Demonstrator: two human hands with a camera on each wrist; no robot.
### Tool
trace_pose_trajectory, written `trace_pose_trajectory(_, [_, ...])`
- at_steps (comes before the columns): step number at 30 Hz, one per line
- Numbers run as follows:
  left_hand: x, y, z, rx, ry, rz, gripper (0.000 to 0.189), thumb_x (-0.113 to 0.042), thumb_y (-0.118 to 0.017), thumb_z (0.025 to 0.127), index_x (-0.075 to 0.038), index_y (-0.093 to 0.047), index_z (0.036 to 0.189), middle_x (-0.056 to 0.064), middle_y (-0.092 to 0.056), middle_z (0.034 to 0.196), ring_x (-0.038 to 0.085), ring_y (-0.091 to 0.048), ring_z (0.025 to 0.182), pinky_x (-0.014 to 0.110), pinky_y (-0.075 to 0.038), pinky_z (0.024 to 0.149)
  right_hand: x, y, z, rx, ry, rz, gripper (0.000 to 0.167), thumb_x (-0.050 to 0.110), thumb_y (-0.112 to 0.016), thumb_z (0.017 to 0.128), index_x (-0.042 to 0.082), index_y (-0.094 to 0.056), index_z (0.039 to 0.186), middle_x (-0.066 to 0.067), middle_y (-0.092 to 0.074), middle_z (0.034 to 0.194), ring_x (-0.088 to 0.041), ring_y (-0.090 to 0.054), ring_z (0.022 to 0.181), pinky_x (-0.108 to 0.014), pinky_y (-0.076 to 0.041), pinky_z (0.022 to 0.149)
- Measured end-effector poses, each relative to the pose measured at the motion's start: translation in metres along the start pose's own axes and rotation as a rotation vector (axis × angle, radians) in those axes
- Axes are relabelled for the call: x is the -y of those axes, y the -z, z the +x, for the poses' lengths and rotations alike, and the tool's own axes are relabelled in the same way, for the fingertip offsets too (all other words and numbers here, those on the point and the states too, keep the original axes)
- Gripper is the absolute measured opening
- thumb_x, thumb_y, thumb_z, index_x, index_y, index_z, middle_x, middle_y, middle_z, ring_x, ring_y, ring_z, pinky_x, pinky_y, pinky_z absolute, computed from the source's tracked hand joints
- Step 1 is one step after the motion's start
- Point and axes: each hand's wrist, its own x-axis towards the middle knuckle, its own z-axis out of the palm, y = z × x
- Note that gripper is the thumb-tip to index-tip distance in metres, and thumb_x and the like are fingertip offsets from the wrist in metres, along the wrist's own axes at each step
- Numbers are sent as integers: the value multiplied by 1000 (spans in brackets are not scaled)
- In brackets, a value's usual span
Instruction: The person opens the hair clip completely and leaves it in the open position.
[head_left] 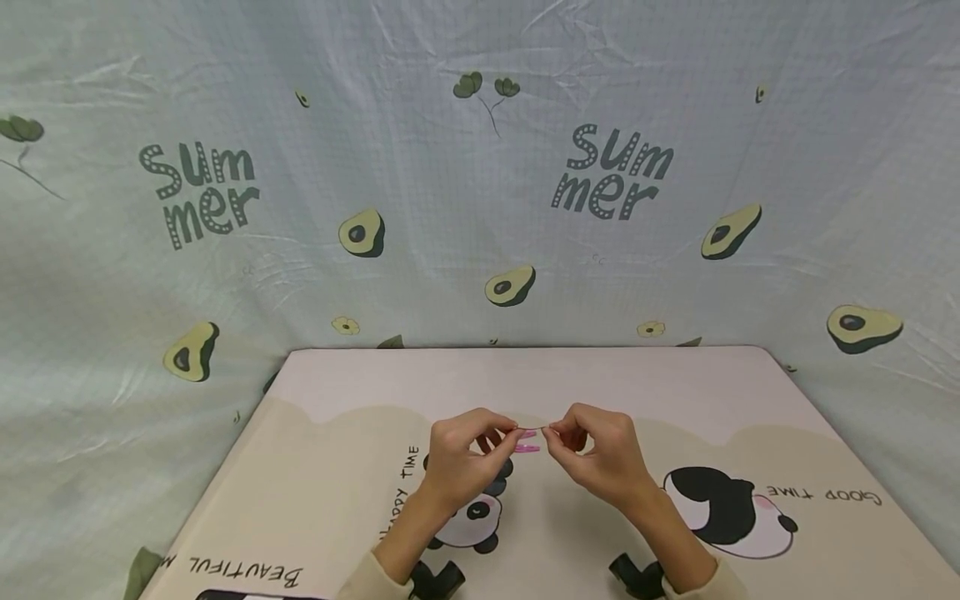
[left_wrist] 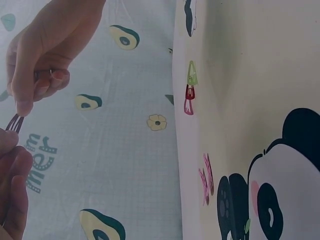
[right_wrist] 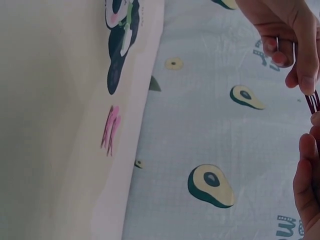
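Above the table, my left hand [head_left: 459,457] and my right hand [head_left: 602,454] face each other and pinch the two ends of one dark red snap hair clip [left_wrist: 16,122] between thumb and fingers. Edge-on in the head view, the clip looks like a thin line. Below and behind the fingertips, two pink hair clips [head_left: 527,448] lie side by side on the table. A row of hair clips shows in the left wrist view: a green clip [left_wrist: 192,74], a red clip [left_wrist: 190,92] and a pink clip [left_wrist: 188,107]. The head view does not show that row.
The table [head_left: 337,467] has a beige cover with printed pandas and lettering. Behind it hangs a pale curtain [head_left: 450,183] printed with avocados and words. Dark wrist camera mounts [head_left: 438,581] sit by the sleeves.
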Motion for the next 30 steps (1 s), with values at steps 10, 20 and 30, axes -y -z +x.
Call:
trace_pose_trajectory(10, [0, 0, 1, -1, -1, -3, 14, -1, -83, 80, -8, -75, 89, 3, -77, 76, 6, -62, 52, 10, -51, 54, 2, 0, 1, -6, -13, -16, 25, -6, -83, 71, 10, -65, 77, 2, -65, 64, -3, -50, 53, -12, -47, 52])
trace_pose_trajectory(20, [0, 0, -2, 1, 16, -6, 12, -1, -83, 81, -8, -76, 88, 3, -76, 76, 6, -62, 52, 10, -51, 54, 2, -1, -1, -10, -3, -4, 26, -7, -83, 70, 11, -65, 77, 2, -65, 64, -5, -51, 52, -12, -47, 51])
trace_pose_trajectory(30, [0, -1, -3, -3, 17, 2, 13, -2, -83, 80, -9, -76, 88, 2, -76, 75, 4, -61, 52, 10, -50, 54, 3, -2, -1, -3, -17, -3, 26, -6, -83, 71, 11, -65, 77, 3, -64, 64, -3, -50, 54, -12, -47, 51])
